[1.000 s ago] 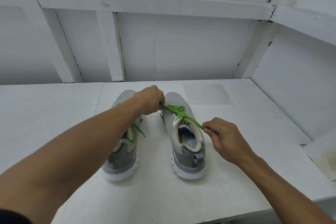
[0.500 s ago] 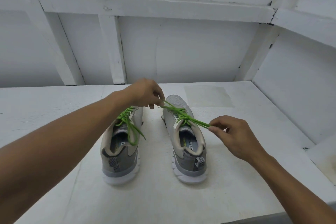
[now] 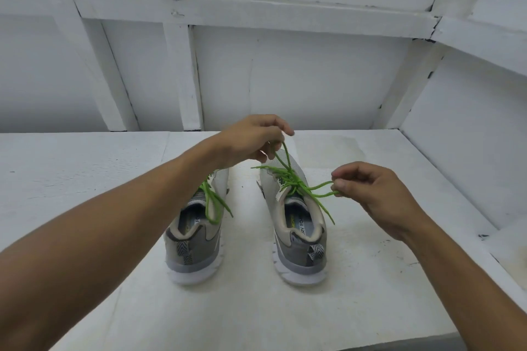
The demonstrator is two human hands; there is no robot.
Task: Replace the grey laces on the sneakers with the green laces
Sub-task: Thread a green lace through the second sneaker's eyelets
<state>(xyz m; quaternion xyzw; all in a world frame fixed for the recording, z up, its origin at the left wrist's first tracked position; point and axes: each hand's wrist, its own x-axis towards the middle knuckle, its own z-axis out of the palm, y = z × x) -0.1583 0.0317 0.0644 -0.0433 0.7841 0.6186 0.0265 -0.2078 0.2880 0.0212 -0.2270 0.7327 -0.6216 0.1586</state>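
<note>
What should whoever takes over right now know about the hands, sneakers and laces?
Left hand pinches a strand of the right green lace, raised over the right sneaker's toe.
Right hand pinches another strand, pulled sideways.
Both sneakers stand side by side on the white table, heels toward the camera.
Done: left sneaker carries the left green lace, apparently tied; no grey lace visible.
Left: finish the right sneaker's knot.

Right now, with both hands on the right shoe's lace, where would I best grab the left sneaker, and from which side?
Probably the heel collar of the left sneaker, from the near side: the heel faces you with its opening exposed, and its green lace drapes further forward, out of the way.
</note>
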